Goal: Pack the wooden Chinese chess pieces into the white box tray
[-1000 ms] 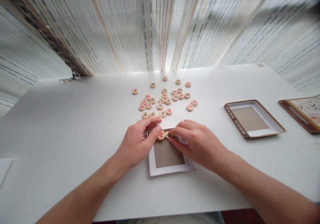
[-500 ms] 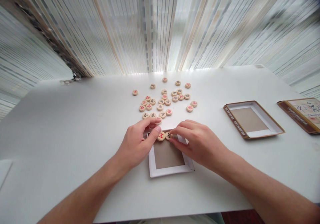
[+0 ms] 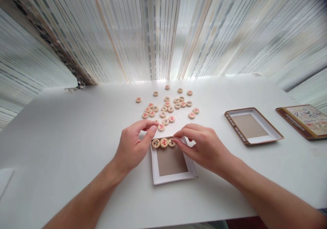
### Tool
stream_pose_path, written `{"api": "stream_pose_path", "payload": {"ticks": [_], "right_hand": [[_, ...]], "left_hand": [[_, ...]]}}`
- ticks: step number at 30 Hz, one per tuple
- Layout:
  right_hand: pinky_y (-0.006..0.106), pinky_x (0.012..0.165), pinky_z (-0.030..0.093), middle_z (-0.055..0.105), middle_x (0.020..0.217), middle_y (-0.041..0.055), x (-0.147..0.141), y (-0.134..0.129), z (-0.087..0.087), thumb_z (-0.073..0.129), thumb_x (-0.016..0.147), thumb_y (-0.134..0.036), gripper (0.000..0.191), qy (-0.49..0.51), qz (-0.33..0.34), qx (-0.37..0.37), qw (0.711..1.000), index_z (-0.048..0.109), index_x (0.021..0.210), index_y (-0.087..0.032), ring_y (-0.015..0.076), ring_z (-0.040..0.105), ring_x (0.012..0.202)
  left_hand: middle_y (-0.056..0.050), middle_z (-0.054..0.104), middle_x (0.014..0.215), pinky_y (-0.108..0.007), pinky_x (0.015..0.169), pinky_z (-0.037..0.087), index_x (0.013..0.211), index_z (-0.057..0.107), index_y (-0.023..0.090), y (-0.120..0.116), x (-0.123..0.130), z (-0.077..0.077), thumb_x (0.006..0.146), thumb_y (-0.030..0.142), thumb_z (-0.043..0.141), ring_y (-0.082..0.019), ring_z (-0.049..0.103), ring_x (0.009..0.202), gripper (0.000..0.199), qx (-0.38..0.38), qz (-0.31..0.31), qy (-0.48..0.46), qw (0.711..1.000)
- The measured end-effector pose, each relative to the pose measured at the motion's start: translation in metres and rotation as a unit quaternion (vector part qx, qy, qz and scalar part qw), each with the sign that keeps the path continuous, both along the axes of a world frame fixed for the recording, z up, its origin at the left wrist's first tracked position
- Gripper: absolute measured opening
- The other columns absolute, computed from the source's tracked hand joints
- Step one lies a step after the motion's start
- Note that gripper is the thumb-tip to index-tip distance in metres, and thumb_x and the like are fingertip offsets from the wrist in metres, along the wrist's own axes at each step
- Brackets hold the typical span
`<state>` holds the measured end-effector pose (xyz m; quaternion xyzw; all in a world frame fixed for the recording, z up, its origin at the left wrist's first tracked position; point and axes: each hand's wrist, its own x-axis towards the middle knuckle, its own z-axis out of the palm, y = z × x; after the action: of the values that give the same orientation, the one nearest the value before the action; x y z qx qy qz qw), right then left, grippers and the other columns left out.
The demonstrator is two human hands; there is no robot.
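Note:
A shallow white-walled box tray [image 3: 154, 169] with a brown bottom lies in front of me. Along its far edge sit three round wooden Chinese chess pieces: a black-marked one [image 3: 155, 143] at the left, a red-marked one [image 3: 164, 142] in the middle, and another black-marked piece [image 3: 171, 142] at the right. My right hand [image 3: 200, 140] pinches that right piece at its edge with thumb and index finger. Just beyond the tray's far left corner, my left hand [image 3: 135, 142] has thumb and index finger apart, nothing visible between them. A red-marked piece [image 3: 161, 127] lies beside its fingertips.
Several loose Chinese chess pieces [image 3: 170, 109] are scattered face up beyond the tray on the white table [image 3: 76, 137]. At the right lie a second open box half [image 3: 274, 140] and a printed box lid [image 3: 310, 120]. String curtains [image 3: 163, 28] hang behind the table.
My left hand has left the red-marked piece in the tray and moved slightly left, uncovering the black-marked piece at the corner. My right fingers have shifted toward the right piece's edge.

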<state>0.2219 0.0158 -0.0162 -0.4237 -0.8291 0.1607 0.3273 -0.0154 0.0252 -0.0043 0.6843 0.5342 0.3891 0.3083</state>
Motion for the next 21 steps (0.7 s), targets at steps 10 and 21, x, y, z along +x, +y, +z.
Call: {"api": "stream_pose_path", "payload": {"ticks": [10,21], "right_hand": [[0.028,0.062,0.051,0.080,0.081,0.0022,-0.003,0.021,0.010,0.069,0.097,-0.021,0.011,0.038,-0.040,-0.056,0.997,0.079,0.093,-0.020,0.0157,0.068,0.066],[0.040,0.093,0.061,0.081,0.106,0.0109,-0.036,0.130,0.014,0.069,0.103,-0.023,0.015,-0.067,-0.103,-0.076,0.990,0.078,0.112,-0.015,0.0232,0.076,0.096]], "left_hand": [[-0.005,0.085,0.096,-0.032,0.079,0.058,0.095,0.080,0.021,0.002,-0.004,-0.002,0.102,0.025,0.063,-0.024,0.078,0.092,0.019,0.080,-0.041,0.054,0.994],[-0.007,0.084,0.094,-0.029,0.072,0.057,0.092,0.079,0.020,0.005,-0.008,-0.006,0.102,0.023,0.061,-0.023,0.077,0.088,0.021,0.097,-0.047,0.051,0.993]]}}
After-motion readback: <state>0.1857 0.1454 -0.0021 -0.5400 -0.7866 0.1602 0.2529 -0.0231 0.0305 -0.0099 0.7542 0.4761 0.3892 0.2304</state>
